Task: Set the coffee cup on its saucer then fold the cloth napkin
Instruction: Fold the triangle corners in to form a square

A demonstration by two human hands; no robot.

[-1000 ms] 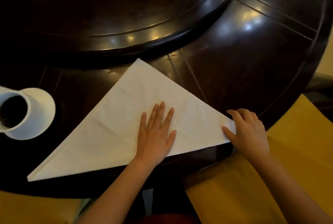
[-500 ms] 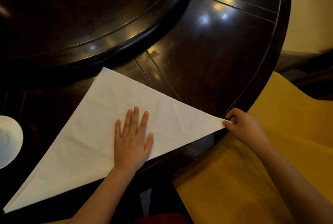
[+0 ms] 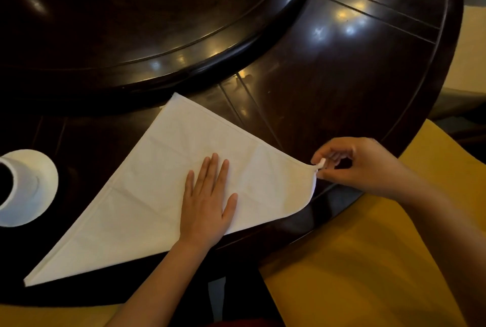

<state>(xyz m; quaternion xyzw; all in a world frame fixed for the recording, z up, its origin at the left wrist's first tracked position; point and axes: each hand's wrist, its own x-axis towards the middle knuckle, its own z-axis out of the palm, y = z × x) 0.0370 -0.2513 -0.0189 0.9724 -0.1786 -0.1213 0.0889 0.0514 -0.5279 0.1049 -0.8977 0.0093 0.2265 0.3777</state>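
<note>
The right hand (image 3: 360, 166) is pinching the right-hand corner of the cloth napkin (image 3: 168, 192) between thumb and fingertips (image 3: 319, 159), holding that corner raised just above the worktop (image 3: 342, 84) so that the adjoining edge is curving upward. The left hand (image 3: 207, 200) is lying flat and released, palm down, on the middle of the napkin near its long edge, pinning the cloth against the worktop and grasping nothing. The napkin is lying as a white triangle, apex pointing to 12 o'clock, long edge running from 8 o'clock toward 3 o'clock along the near rim of the worktop. At 9 o'clock from the left hand, well apart from the napkin, the coffee cup (image 3: 10, 182) is sitting on its saucer (image 3: 44, 182), partly cut off by the frame edge; that step appears complete. The cloth is behaving as a light, soft, limp material: it is draping from the pinch point and is showing earlier crease lines. It is probably best taken at a corner with a fingertip pinch while the flat hand is anchoring the centre, since unpinned cloth is likely to slide on the polished surface.
</note>
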